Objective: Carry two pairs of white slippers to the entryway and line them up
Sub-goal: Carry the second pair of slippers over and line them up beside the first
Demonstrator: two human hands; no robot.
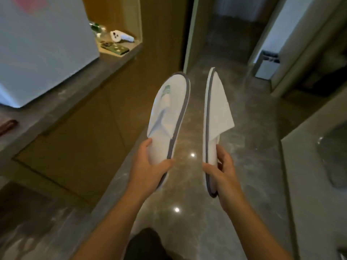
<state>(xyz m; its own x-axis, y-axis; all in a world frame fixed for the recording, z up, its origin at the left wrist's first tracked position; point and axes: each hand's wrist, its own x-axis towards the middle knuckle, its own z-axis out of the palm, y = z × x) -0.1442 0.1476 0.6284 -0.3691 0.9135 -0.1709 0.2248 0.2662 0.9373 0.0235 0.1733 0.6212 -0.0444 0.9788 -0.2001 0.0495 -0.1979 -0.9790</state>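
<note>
Both of my hands hold white slippers with grey edging out in front of me, above a glossy brown stone floor (249, 139). My left hand (148, 166) grips the heel end of the left slipper (167, 113), whose top faces me and bears a small green mark. My right hand (223, 173) grips the heel end of the right slipper (216, 109), turned on edge so its grey rim faces left. Whether each hand holds one slipper or a stacked pair, I cannot tell. The slippers' toes point away from me.
A wooden cabinet (78, 139) with a grey stone counter (62, 102) runs along the left, with a white appliance (43, 47) and small items in a niche (116, 42). A grey bin (267, 65) stands at the far right by a doorway. A counter with a basin (334, 156) is at right.
</note>
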